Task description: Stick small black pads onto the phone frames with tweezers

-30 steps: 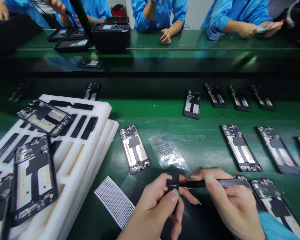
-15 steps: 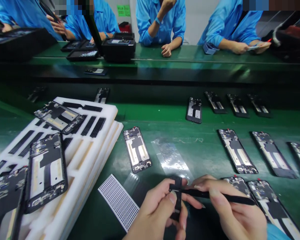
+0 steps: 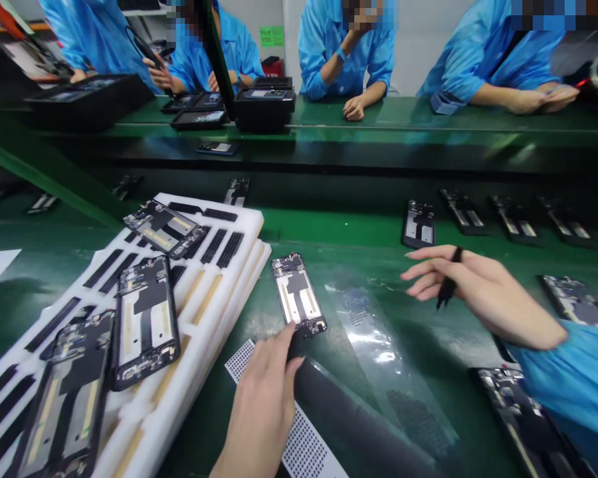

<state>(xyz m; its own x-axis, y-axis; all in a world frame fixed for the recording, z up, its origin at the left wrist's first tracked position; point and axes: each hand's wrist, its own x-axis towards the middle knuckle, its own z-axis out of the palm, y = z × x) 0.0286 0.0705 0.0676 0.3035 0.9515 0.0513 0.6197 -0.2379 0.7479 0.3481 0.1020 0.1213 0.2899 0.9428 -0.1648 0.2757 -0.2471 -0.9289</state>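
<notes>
My left hand (image 3: 264, 398) reaches forward, its fingers stretched out, the tips at the near end of an open phone frame (image 3: 299, 295) that lies on the green belt. It holds nothing that I can see. My right hand (image 3: 468, 289) hovers over the belt to the right, fingers spread, with black tweezers (image 3: 447, 287) tucked between two fingers and pointing down. A clear plastic film (image 3: 366, 325) lies between the hands. A white perforated sheet (image 3: 299, 431) lies under my left wrist.
Stacked white foam trays (image 3: 209, 272) at left carry several phone frames (image 3: 147, 318). More frames (image 3: 418, 226) lie in rows on the belt at right. A dark strip (image 3: 349, 425) lies near the front. Across the raised green bench, people in blue coats sit by black trays (image 3: 264, 106).
My hands have separated. The left let go of the small black part and reached to the phone frame; the right swung up and right with the tweezers. The view shifted to the left.
</notes>
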